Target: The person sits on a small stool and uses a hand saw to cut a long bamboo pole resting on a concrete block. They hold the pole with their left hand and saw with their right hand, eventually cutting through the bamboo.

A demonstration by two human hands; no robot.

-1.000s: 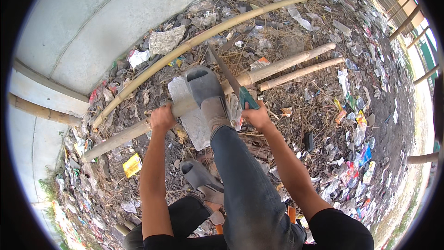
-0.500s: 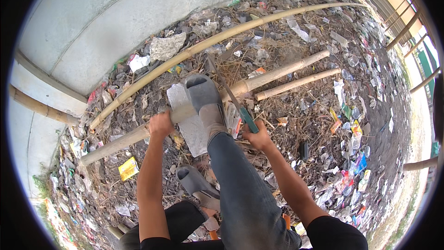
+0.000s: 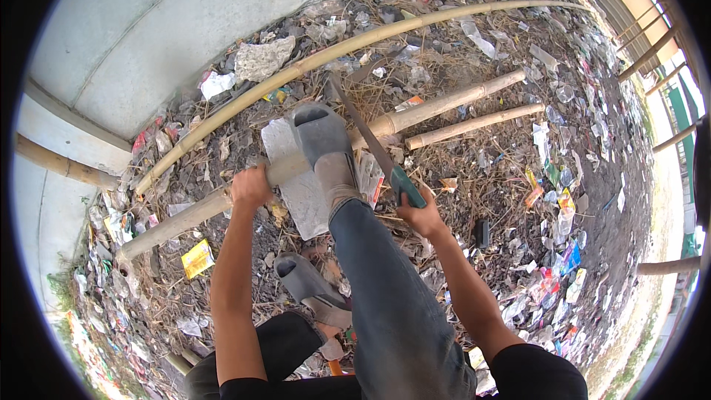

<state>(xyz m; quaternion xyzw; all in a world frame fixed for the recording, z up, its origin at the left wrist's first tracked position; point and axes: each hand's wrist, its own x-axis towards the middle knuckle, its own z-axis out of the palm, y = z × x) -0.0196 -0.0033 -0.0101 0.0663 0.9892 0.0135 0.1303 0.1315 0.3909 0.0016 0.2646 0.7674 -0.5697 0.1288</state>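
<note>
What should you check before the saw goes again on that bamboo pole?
1. Left hand grips the bamboo pole: ok.
2. Foot in the grey sandal presses the pole onto the grey block: ok.
3. Right hand is shut on the green handle of the saw: ok.
4. Blade lies across the pole, beside the sandal: ok, but close to the foot.
5. Left hand is on the far side of the foot from the blade: ok.
6. Depth of the cut: cannot tell.
</note>
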